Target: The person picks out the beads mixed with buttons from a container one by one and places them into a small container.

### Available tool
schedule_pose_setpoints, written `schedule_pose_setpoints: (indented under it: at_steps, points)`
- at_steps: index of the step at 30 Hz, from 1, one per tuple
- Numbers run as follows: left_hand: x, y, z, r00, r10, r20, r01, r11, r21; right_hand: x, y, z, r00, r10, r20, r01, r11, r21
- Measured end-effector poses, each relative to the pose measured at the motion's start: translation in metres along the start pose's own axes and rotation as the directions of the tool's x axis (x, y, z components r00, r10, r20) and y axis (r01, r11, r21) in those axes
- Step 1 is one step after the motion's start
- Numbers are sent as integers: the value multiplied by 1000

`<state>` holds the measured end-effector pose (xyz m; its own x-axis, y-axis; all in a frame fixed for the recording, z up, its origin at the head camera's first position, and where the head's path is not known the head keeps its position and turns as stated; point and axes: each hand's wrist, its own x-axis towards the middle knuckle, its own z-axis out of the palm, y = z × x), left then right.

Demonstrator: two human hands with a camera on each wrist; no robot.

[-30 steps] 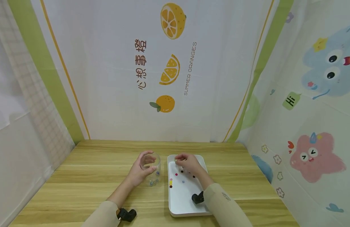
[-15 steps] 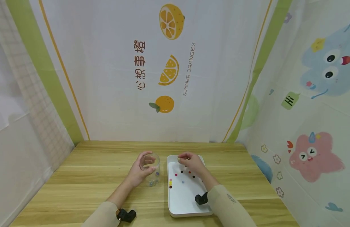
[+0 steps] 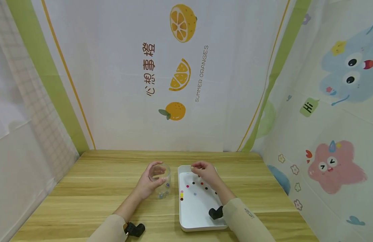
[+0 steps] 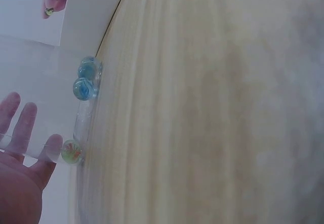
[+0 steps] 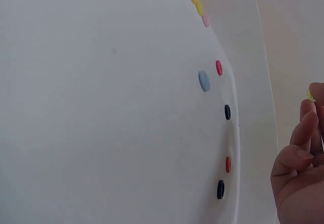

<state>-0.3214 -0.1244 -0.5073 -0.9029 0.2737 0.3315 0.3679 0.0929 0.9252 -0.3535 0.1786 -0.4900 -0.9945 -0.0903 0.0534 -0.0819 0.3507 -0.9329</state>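
My left hand (image 3: 147, 183) grips a clear jar (image 3: 162, 195) standing on the table beside the tray, fingers round its far side and thumb on the near side. Several glass marbles (image 4: 83, 88) lie at the jar's bottom, blue-swirled ones together and an orange-green marble (image 4: 71, 151) apart. Over the far end of the white tray (image 3: 192, 222), my right hand (image 3: 207, 173) pinches a small yellow-green piece (image 4: 49, 11) between thumb and fingertips; I cannot tell whether it is a marble or a button. Beneath and near that hand, small round buttons are scattered in the tray.
A light blue button (image 5: 204, 81), a pink-red button (image 5: 219, 68), dark ones and a red button (image 5: 228, 164) lie across the tray. Yellow buttons (image 3: 181, 195) line its left wall. The wooden table (image 3: 83, 195) runs back to a printed curtain (image 3: 120, 127).
My right hand has shifted slightly right and back over the tray with the small piece pinched, uncovering more buttons. My left hand and the jar stay in place.
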Motion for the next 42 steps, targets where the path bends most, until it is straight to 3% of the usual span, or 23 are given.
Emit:
schedule_pose_setpoints:
  at_steps: [25, 42]
  points:
    - [0, -3, 0, 1000, 14, 4, -14, 1000, 0, -7, -12, 4, 999, -35, 28, 33, 997, 65]
    - [1, -3, 0, 1000, -5, 8, 4, 1000, 1, -8, -33, 9, 996, -71, 54, 66, 994, 85]
